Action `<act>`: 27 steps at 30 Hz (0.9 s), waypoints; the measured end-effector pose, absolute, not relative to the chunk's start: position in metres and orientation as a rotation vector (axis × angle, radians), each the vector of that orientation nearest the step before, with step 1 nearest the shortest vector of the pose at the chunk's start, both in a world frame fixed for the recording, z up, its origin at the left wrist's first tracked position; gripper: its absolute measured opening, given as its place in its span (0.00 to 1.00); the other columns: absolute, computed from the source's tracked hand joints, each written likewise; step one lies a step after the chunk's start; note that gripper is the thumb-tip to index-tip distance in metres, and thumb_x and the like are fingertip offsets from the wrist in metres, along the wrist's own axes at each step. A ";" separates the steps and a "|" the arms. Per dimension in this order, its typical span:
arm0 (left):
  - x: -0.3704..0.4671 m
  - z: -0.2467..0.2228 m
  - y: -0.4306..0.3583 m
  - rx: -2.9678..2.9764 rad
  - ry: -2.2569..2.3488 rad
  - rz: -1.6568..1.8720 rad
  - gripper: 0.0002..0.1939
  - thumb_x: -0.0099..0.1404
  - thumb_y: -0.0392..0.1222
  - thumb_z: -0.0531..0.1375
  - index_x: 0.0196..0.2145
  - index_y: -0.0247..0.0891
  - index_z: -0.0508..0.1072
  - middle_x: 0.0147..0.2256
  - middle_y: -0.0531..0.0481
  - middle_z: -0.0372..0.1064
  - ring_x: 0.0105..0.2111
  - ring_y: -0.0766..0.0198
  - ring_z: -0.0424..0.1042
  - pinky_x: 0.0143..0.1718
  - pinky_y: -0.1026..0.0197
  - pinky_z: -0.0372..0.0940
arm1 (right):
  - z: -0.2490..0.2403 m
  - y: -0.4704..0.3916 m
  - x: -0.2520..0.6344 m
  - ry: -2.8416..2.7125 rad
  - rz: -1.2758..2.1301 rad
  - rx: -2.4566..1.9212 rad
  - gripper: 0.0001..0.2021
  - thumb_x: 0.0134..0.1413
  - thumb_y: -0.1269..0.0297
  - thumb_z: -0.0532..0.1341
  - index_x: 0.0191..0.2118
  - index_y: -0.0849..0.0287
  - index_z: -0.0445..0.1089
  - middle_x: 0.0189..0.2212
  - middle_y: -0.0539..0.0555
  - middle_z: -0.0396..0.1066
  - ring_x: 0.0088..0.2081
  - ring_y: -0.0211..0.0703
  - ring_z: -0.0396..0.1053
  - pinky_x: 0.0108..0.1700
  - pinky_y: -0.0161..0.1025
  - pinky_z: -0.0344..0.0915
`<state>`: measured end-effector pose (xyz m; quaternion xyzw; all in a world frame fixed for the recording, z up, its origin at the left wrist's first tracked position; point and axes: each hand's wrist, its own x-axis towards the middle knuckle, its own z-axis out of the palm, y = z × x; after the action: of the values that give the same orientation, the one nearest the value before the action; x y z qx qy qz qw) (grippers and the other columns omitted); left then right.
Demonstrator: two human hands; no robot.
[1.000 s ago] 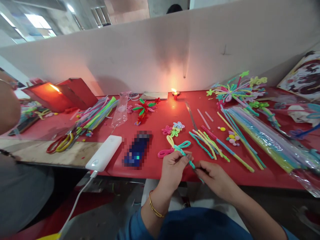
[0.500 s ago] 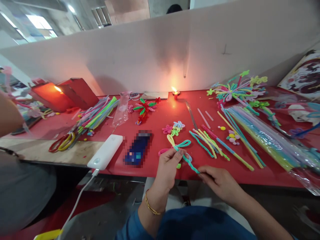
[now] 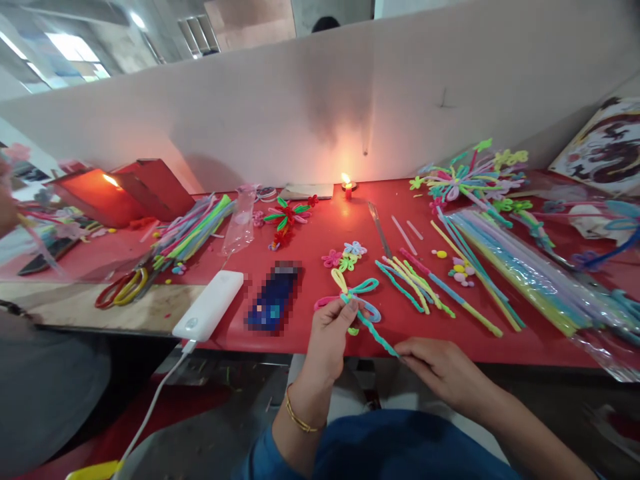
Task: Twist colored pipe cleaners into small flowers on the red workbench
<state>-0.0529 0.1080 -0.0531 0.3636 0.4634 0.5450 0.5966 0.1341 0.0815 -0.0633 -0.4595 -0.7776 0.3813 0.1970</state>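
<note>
My left hand (image 3: 327, 340) pinches the middle of a pipe-cleaner flower (image 3: 364, 287) with yellow, teal, pink, blue and green loop petals. From its centre a twisted teal stem (image 3: 376, 337) slants down to the right. The fingertips of my right hand (image 3: 440, 367) are closed on the stem's lower end. Just beyond the flower lie small finished pipe-cleaner flowers (image 3: 345, 257) in pink, blue and green. To their right are short yellow, green and teal pipe cleaners (image 3: 413, 283) and a longer multicoloured one (image 3: 457, 300).
A lit candle (image 3: 348, 192) burns near the white partition. A phone (image 3: 275, 297), a cabled power bank (image 3: 210, 307) and scissors (image 3: 125, 285) lie to the left. Bagged pipe cleaners (image 3: 520, 267) and a flower bunch (image 3: 460, 180) are at right. Another person's hand (image 3: 6, 207) shows far left.
My view has shifted slightly. My right hand has drawn a little lower, and the teal stem looks straighter and longer between my hands. Both hands keep their hold.
</note>
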 end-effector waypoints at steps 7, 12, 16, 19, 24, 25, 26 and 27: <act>-0.056 -0.058 0.105 0.774 1.036 1.338 0.11 0.54 0.46 0.61 0.24 0.34 0.75 0.23 0.51 0.70 0.25 0.69 0.65 0.27 0.66 0.60 | -0.062 0.079 0.134 -2.127 1.216 -1.226 0.13 0.55 0.62 0.51 0.36 0.55 0.72 0.27 0.52 0.73 0.29 0.41 0.70 0.32 0.35 0.64; -0.061 -0.059 0.097 0.760 1.009 1.291 0.13 0.56 0.48 0.60 0.31 0.35 0.76 0.27 0.48 0.72 0.27 0.66 0.68 0.29 0.64 0.63 | -0.069 0.072 0.131 -1.694 1.486 -1.287 0.11 0.53 0.60 0.53 0.34 0.57 0.71 0.22 0.50 0.69 0.25 0.38 0.68 0.29 0.34 0.65; -0.063 -0.060 0.084 0.753 1.006 1.251 0.11 0.55 0.45 0.61 0.33 0.36 0.76 0.29 0.48 0.73 0.31 0.64 0.70 0.33 0.62 0.64 | -0.074 0.066 0.124 -1.593 1.623 -1.251 0.10 0.53 0.61 0.54 0.30 0.58 0.70 0.21 0.49 0.67 0.25 0.37 0.67 0.29 0.33 0.65; -0.064 -0.058 0.078 0.751 0.988 1.273 0.09 0.56 0.43 0.60 0.32 0.36 0.76 0.27 0.49 0.73 0.31 0.64 0.70 0.35 0.63 0.63 | -0.076 0.063 0.116 -1.632 1.686 -1.199 0.10 0.54 0.63 0.53 0.31 0.58 0.70 0.21 0.48 0.67 0.25 0.36 0.67 0.29 0.33 0.65; -0.067 -0.051 0.076 0.666 0.987 1.298 0.08 0.55 0.43 0.61 0.28 0.35 0.75 0.23 0.50 0.72 0.27 0.65 0.70 0.33 0.62 0.63 | -0.079 0.061 0.105 -1.680 1.730 -1.176 0.09 0.53 0.64 0.54 0.31 0.59 0.70 0.23 0.49 0.68 0.26 0.36 0.67 0.30 0.33 0.65; -0.067 -0.050 0.076 0.651 0.988 1.313 0.08 0.54 0.43 0.61 0.28 0.35 0.74 0.23 0.50 0.71 0.27 0.64 0.70 0.33 0.62 0.63 | -0.080 0.061 0.104 -1.673 1.736 -1.180 0.09 0.52 0.63 0.54 0.33 0.59 0.70 0.23 0.49 0.68 0.26 0.36 0.67 0.30 0.33 0.65; -0.068 -0.050 0.077 0.638 0.989 1.329 0.08 0.54 0.43 0.62 0.27 0.35 0.74 0.22 0.50 0.71 0.27 0.64 0.70 0.34 0.62 0.63 | -0.082 0.061 0.104 -1.654 1.741 -1.186 0.10 0.52 0.63 0.55 0.35 0.59 0.70 0.24 0.49 0.68 0.26 0.37 0.67 0.30 0.33 0.65; -0.070 -0.050 0.077 0.631 0.990 1.345 0.07 0.54 0.43 0.62 0.26 0.35 0.73 0.22 0.51 0.71 0.27 0.65 0.71 0.34 0.62 0.63 | -0.084 0.060 0.104 -1.627 1.743 -1.192 0.11 0.52 0.62 0.55 0.39 0.59 0.70 0.25 0.50 0.68 0.27 0.37 0.68 0.31 0.34 0.65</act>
<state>-0.0695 0.0774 -0.0499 0.2753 0.4317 0.5868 0.6272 0.1042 0.0602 -0.0843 -0.4346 -0.5931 0.6354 0.2358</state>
